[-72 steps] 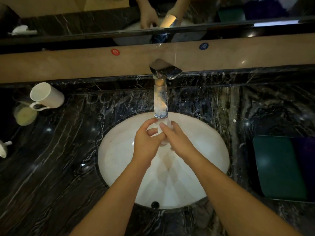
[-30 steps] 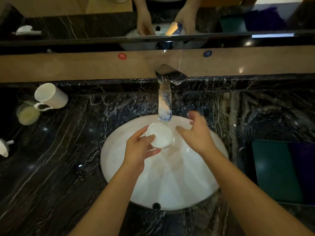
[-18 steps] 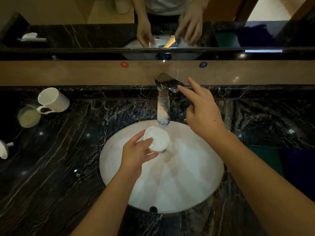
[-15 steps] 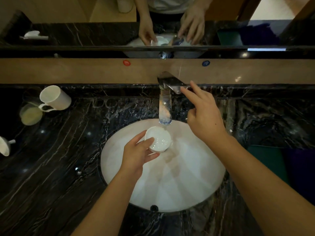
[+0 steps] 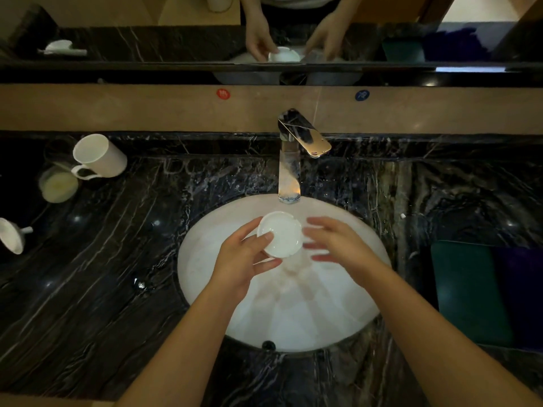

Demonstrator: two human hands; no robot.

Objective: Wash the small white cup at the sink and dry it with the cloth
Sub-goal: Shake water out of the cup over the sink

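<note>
Over the back half of the oval white basin [image 5: 293, 318], just below the spout of the chrome tap [image 5: 289, 177]: the small white cup [image 5: 280, 237], shallow and notched along its rim, open side up. Held by the left hand [image 5: 245, 259], thumb on the near-left rim, other fingers curled beneath and behind. Close beside the cup on its right, the right hand [image 5: 338, 245], blurred, fingers loosely spread and reaching toward the rim; touching or just short of it, impossible to say. Tap lever tilted back and to the right, flat and mirror-bright. Small dark overflow hole [image 5: 268, 345] at the near edge of the basin.

Around the basin, a black marble counter [image 5: 102, 274] with white veins. Near its back-left corner, a white ceramic mug [image 5: 100, 157] lying on its side, mouth toward the left, handle down; just beside it to the front-left, a round pale-yellow lid or dish [image 5: 58, 186]. Further toward the left edge, a small white object with a stub handle [image 5: 11, 235], cut off by the frame. Toward the right edge, well apart from the basin, a folded dark green cloth [image 5: 470, 292] with a dark purple one [image 5: 520, 295] touching it on the right. Along the back, a tan ledge with a round red sticker [image 5: 223, 93] and a round blue sticker [image 5: 362, 95]. Above, a mirror [image 5: 147, 42] repeating both hands and the cup.
</note>
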